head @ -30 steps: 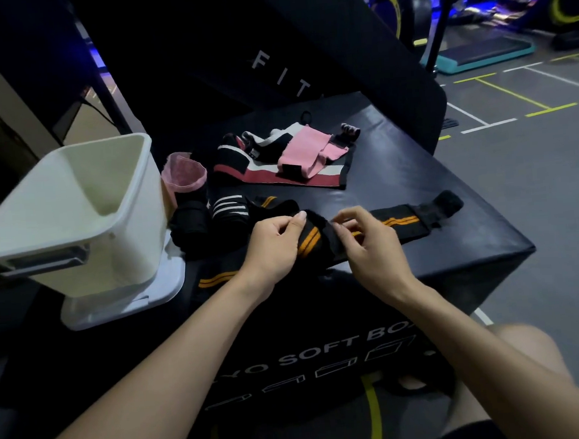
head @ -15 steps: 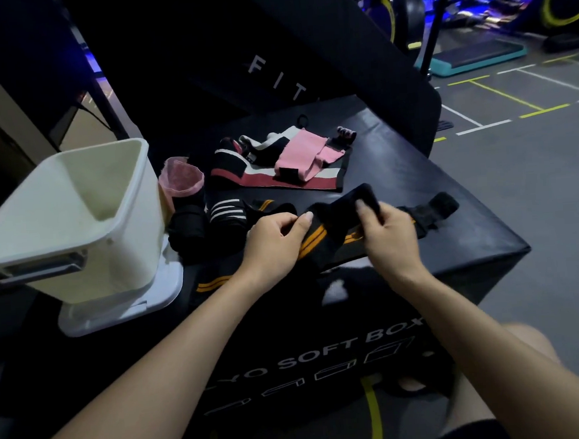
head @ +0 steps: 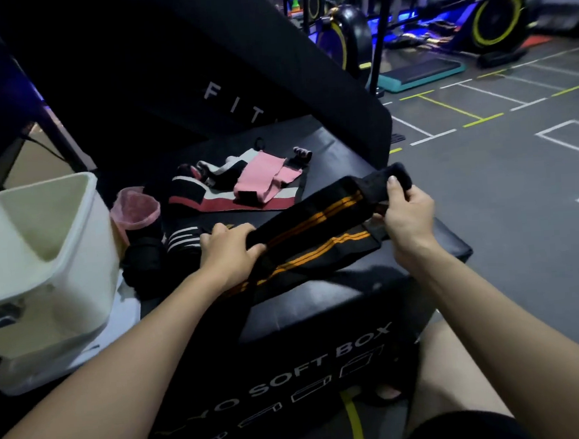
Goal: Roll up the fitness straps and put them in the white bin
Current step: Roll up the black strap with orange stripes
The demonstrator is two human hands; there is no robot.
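**Both hands hold one strap over the soft box**

The left hand has its grip closed around the black strap with orange stripes, while the right hand pinches the strap's far end, raised above the black soft box serving as worktop. The strap is doubled over. Left of it stands the white bin. Farther back lie pink and striped straps.

A dim gym lit by blue light. Grey floor marked with white and yellow lines. Exercise bikes with yellow-rimmed wheels stand at the back, beside a teal step platform.
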